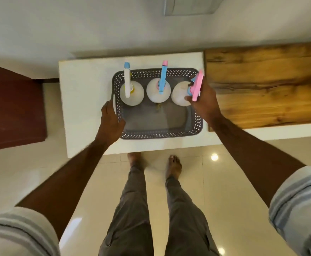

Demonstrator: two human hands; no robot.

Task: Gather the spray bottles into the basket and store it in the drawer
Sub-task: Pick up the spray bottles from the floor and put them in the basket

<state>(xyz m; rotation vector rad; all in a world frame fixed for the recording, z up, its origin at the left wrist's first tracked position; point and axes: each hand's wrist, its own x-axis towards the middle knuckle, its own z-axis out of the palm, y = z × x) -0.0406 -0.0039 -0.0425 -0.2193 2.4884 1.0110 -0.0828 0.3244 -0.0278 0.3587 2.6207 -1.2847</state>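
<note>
A grey perforated basket [160,134] sits on a white cabinet top [80,108]. Three white spray bottles stand upright in a row along its far side. The left bottle [131,94] has a white sprayer with a blue nozzle. The middle bottle [158,91] has a blue sprayer with a pink nozzle. My right hand [203,97] grips the right bottle [179,94] by its pink sprayer head, inside the basket's right end. My left hand [111,119] rests against the basket's left rim, fingers partly curled.
A wooden countertop [265,85] adjoins the cabinet on the right. A dark red-brown piece of furniture [12,108] stands to the left. My bare feet [173,166] are on the glossy tiled floor right in front of the cabinet. A white wall lies behind.
</note>
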